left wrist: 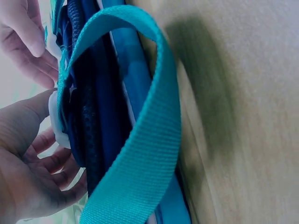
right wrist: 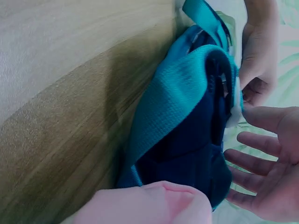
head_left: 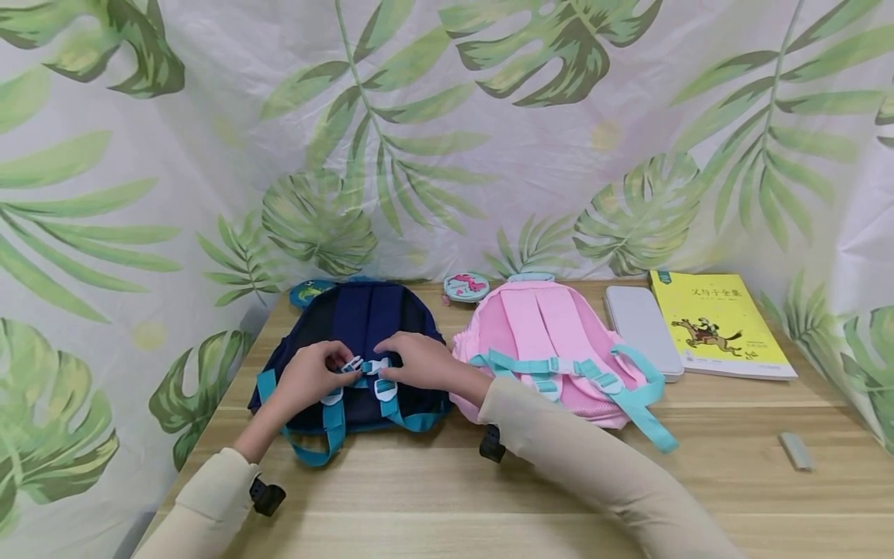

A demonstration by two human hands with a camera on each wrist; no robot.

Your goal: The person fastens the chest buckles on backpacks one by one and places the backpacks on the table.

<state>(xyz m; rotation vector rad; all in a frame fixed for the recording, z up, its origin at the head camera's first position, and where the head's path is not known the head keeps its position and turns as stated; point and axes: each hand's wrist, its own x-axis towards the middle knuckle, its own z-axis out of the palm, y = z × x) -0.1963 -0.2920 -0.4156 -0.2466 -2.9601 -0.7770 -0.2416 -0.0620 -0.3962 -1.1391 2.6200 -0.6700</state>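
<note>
A navy backpack point(head_left: 366, 310) with teal straps lies on the table, its shoulder straps facing up. Across its middle, my left hand point(head_left: 314, 376) pinches one white buckle half point(head_left: 352, 363) between thumb and finger. My right hand point(head_left: 422, 361) pinches the other white buckle half point(head_left: 378, 366), and a small gap separates the two. Below them, white strap adjusters point(head_left: 385, 389) sit on the teal webbing. A loop of teal strap point(left wrist: 161, 93) bulges toward the camera in the left wrist view. From the right wrist, the right hand's other fingers point(right wrist: 257, 163) are spread beside the bag.
Right of the navy bag lies a pink backpack point(head_left: 513, 310) with teal straps, under the right forearm. Farther right are a pale grey case point(head_left: 639, 326) and a yellow book point(head_left: 719, 322). Small round pouches point(head_left: 466, 287) lie behind the bags. A small grey bar point(head_left: 796, 451) rests at the right.
</note>
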